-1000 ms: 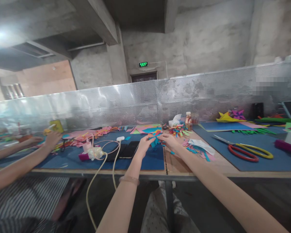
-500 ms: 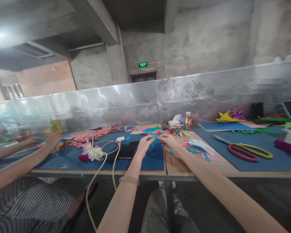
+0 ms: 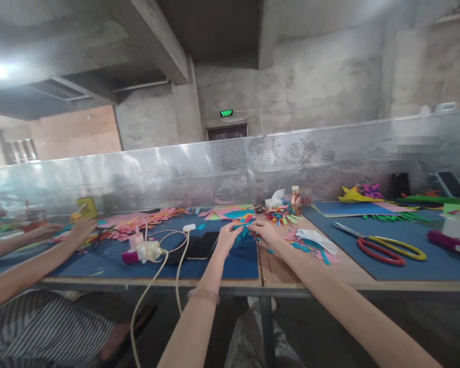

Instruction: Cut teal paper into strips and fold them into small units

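Note:
My left hand [image 3: 229,239] and my right hand [image 3: 267,234] meet above the front of the table, fingertips close together. Between them is a small piece of blue paper [image 3: 245,226], pinched by both hands. Its exact shape is partly hidden by my fingers. More blue paper bits show just below it. Behind my hands lie sheets of coloured paper [image 3: 230,212] in pink, green and blue. To the right of my right hand sits a heap of paper scraps [image 3: 308,248] with a white crumpled sheet [image 3: 317,240] on top.
Large scissors [image 3: 383,248] with red and yellow handles lie on the right mat. A bottle [image 3: 295,200] stands at the back. Left of me are a dark phone [image 3: 203,246], a power strip [image 3: 148,251] with cables, and a co-worker's hands [image 3: 82,231] over paper strips.
The view has tilted slightly upward, so the table sits lower in the picture. Both hands stay together on the blue paper, with little visible movement.

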The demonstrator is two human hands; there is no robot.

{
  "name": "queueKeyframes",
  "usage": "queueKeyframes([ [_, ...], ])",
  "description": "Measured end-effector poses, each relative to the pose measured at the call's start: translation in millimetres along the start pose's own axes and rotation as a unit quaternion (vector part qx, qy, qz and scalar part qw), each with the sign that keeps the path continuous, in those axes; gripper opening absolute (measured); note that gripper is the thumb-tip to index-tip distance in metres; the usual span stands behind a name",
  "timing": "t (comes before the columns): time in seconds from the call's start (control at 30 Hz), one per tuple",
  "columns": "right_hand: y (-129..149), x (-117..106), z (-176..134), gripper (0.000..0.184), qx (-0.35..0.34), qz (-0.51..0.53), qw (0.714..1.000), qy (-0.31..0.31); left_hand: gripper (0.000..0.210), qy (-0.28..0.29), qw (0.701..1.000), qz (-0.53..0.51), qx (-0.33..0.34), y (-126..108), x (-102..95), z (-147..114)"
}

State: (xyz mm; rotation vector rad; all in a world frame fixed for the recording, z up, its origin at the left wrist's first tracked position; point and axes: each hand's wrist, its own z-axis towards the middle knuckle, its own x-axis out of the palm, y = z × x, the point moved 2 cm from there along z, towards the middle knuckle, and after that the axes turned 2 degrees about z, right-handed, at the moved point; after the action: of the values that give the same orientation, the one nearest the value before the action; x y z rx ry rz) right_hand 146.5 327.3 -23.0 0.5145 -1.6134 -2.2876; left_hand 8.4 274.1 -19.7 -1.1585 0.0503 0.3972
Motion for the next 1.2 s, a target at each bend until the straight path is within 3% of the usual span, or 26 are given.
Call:
queueKeyframes([
  [0.83,3.2,-4.1,0.6,0.019,-0.043,0.014,0.998,-0.043,0.021,-0.001,0.998,0.017,0.065,-3.4,-1.3,-1.5],
  [1.2,7.8,-4.8,-3.2,0.018,-0.056,0.028,0.997,-0.041,0.021,0.01,0.998,0.011,0.056,-3.8,-0.8,-1.3],
])
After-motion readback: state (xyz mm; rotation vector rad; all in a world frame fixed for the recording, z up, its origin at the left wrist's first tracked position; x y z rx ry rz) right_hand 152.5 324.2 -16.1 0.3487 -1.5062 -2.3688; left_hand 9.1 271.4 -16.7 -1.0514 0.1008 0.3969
